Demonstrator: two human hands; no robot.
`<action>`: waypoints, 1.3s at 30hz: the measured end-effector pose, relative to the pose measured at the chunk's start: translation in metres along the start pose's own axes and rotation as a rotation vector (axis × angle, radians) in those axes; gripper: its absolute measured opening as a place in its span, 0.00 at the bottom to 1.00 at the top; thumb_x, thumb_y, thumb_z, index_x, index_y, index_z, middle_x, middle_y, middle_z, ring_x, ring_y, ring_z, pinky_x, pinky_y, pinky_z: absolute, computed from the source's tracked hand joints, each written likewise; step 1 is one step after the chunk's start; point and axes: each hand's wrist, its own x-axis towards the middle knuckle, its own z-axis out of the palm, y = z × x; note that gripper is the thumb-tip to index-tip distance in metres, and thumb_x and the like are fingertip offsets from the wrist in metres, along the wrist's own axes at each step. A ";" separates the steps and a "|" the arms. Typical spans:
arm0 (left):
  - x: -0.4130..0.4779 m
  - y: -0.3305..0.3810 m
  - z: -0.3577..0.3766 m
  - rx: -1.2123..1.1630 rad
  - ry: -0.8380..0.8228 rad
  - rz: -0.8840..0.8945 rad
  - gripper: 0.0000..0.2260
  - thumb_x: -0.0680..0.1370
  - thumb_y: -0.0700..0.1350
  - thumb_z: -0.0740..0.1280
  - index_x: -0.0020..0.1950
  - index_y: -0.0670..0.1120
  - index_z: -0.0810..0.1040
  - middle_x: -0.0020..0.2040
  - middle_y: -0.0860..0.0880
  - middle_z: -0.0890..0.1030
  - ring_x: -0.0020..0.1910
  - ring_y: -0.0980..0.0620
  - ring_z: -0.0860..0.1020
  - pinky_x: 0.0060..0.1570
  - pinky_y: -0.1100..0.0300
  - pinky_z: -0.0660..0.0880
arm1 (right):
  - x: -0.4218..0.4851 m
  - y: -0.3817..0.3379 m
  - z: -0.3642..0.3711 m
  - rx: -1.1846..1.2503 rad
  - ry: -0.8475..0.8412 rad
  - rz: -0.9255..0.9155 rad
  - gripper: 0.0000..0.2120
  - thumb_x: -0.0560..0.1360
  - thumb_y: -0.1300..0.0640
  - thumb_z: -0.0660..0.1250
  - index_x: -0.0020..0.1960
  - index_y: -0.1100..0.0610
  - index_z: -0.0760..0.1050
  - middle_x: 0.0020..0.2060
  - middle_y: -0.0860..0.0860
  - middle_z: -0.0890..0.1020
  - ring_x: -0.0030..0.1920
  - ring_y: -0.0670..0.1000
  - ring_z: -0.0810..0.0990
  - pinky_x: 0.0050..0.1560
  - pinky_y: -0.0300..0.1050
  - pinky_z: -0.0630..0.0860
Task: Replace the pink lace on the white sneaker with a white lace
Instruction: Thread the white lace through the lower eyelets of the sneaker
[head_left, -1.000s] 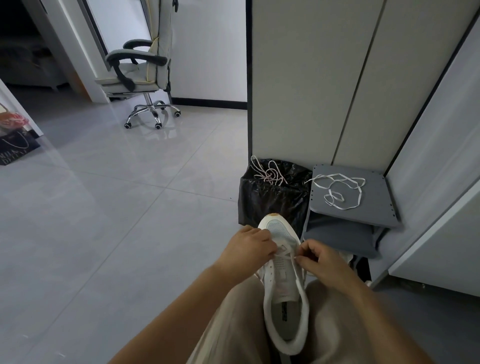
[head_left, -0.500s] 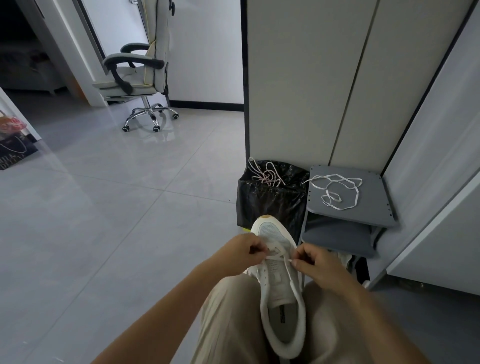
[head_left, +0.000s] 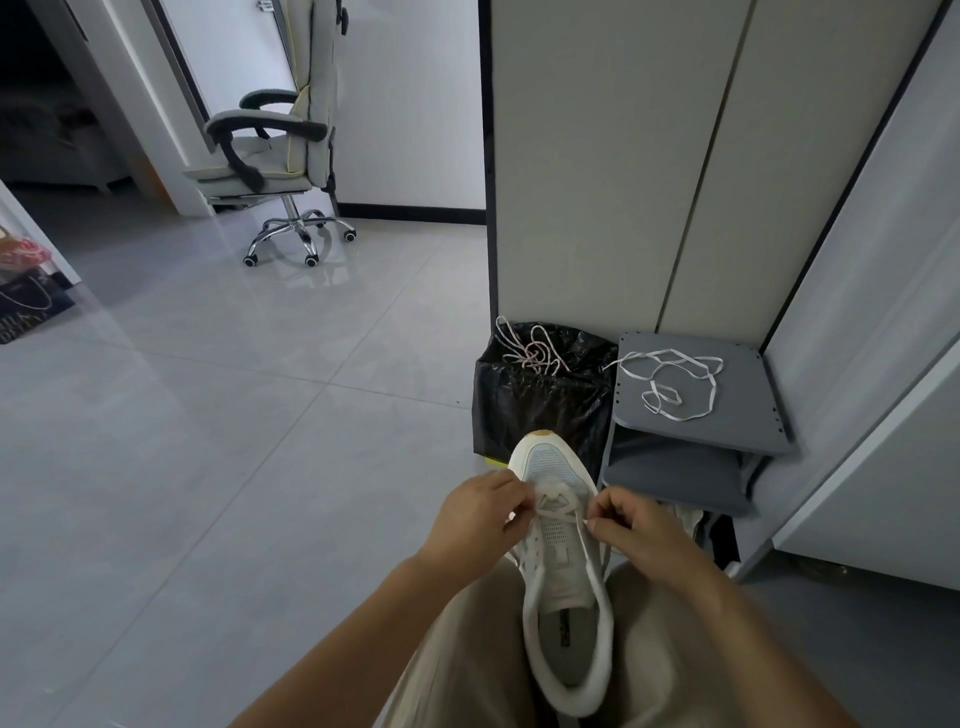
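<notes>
Grey tiles cover the floor (head_left: 208, 467), and an office chair (head_left: 270, 156) stands well back on the left by a doorway. Tall pale cabinet doors (head_left: 597, 182) rise straight ahead. At their foot sits a bin (head_left: 535, 415) lined with a black bag, and the pink lace (head_left: 532, 353) lies tangled on its top. Just right of the bin is a low grey shelf (head_left: 748, 415), with a loose white lace (head_left: 670, 384) lying in open loops on its top board. A dark carrier bag (head_left: 26, 306) shows at the far left edge.

The person sits with the white sneaker (head_left: 563, 582) lying between their thighs on beige trousers (head_left: 467, 649), toe pointing away toward the bin and the opening facing up. A pale lace (head_left: 561, 512) crosses the lowest eyelets near the toe. Its colour looks white, though the light is dim.

The left hand (head_left: 478, 514) is at the sneaker's left edge, fingers curled, with its fingertips pinching the lace at the eyelets. The right hand (head_left: 639, 525) is at the right edge, thumb and forefinger pinching the lace. A strand trails from that hand down the sneaker's right side. Both hands are level with each other, with the front of the sneaker between them.
</notes>
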 end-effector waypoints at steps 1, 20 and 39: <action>0.000 0.001 0.001 -0.025 0.003 -0.039 0.07 0.72 0.45 0.62 0.40 0.45 0.78 0.35 0.55 0.74 0.32 0.58 0.70 0.32 0.73 0.63 | 0.000 0.001 0.000 0.001 -0.001 0.002 0.07 0.75 0.64 0.65 0.39 0.56 0.73 0.31 0.46 0.74 0.29 0.35 0.71 0.34 0.29 0.69; -0.016 -0.002 0.015 -0.446 -0.018 -0.323 0.12 0.73 0.36 0.66 0.46 0.53 0.71 0.42 0.57 0.73 0.39 0.60 0.72 0.41 0.70 0.69 | -0.001 0.010 -0.003 0.057 0.010 0.027 0.06 0.75 0.62 0.65 0.39 0.57 0.74 0.31 0.47 0.74 0.29 0.38 0.70 0.35 0.31 0.68; 0.000 0.005 0.014 -0.358 -0.002 -0.270 0.02 0.78 0.40 0.63 0.46 0.44 0.75 0.45 0.54 0.72 0.41 0.59 0.72 0.44 0.68 0.69 | -0.003 0.008 -0.001 0.103 -0.015 0.048 0.05 0.75 0.62 0.65 0.40 0.59 0.75 0.32 0.48 0.74 0.30 0.37 0.71 0.35 0.30 0.69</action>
